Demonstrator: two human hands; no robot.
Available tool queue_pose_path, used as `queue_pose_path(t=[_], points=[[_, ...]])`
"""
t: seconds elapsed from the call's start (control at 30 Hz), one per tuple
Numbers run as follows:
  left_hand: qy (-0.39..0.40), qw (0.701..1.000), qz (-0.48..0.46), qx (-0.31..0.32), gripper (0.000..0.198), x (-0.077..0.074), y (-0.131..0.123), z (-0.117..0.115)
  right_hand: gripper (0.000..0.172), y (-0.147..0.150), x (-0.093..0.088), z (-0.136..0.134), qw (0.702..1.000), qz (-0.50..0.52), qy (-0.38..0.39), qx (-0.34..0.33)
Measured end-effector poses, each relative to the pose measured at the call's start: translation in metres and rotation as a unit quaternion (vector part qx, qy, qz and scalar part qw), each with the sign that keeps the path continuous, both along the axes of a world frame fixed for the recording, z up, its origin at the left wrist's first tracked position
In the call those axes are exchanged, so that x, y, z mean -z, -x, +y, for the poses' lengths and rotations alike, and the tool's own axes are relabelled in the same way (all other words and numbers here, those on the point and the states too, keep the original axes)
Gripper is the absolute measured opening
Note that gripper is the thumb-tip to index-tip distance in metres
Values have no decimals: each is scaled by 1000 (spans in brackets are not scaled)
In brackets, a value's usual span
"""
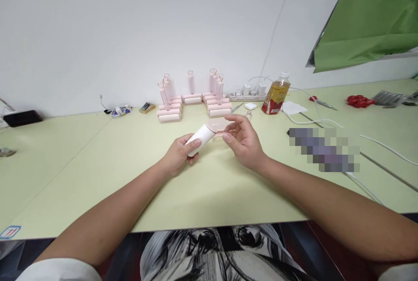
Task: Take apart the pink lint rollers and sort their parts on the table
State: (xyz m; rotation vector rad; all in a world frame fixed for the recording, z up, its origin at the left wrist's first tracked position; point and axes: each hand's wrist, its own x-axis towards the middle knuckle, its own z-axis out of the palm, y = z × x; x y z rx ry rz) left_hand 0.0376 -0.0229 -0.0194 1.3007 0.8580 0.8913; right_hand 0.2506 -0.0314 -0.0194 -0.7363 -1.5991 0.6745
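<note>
My left hand is wrapped round a white roll, which is tilted up to the right over the middle of the table. A pinkish, see-through part sits at the roll's upper right end. Beside that end is my right hand, its fingers curved and apart, with nothing visibly gripped. Just beyond the hands, partly hidden, lies a pink piece on the table. Farther back, several pink lint rollers with upright clear handles stand in a left group, a middle one and a right group.
A bottle stands at the back right near a power strip and white cables. A blurred object lies to the right. Red-handled tools are farther right. A black phone rests at far left.
</note>
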Motion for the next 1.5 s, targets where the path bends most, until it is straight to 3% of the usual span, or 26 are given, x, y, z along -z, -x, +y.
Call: queue_pose_path(t=[0.2,0.43,0.5,0.6,0.67,0.77,0.87,0.93,1.3,1.5], points=[[-13,1000,20,16,45,0,5,2,38,-3,2,2,990,-63,60,-113],[17,991,30,127,88,-8,10,-7,42,2,10,3,978,-125,89,-142],[13,992,44,116,84,-10,9,-9,45,6,7,-1,972,-175,84,-133],[-3,996,54,77,75,-12,8,-6,40,4,-4,-5,957,-282,56,-36],[-9,998,47,48,71,-12,8,-3,34,-4,-14,-2,925,-373,44,59],[-16,999,36,8,67,-10,8,1,32,-23,-28,6,841,-505,103,165],[-18,999,40,-16,62,-7,7,3,30,-39,-37,15,768,-576,195,200],[-18,998,49,-20,60,-6,7,3,28,-44,-40,18,747,-594,217,204],[-3,998,58,13,65,-8,4,-2,25,-46,-31,23,735,-617,207,189],[-4,999,37,-7,68,-11,5,0,18,-39,-28,22,749,-609,192,174]])
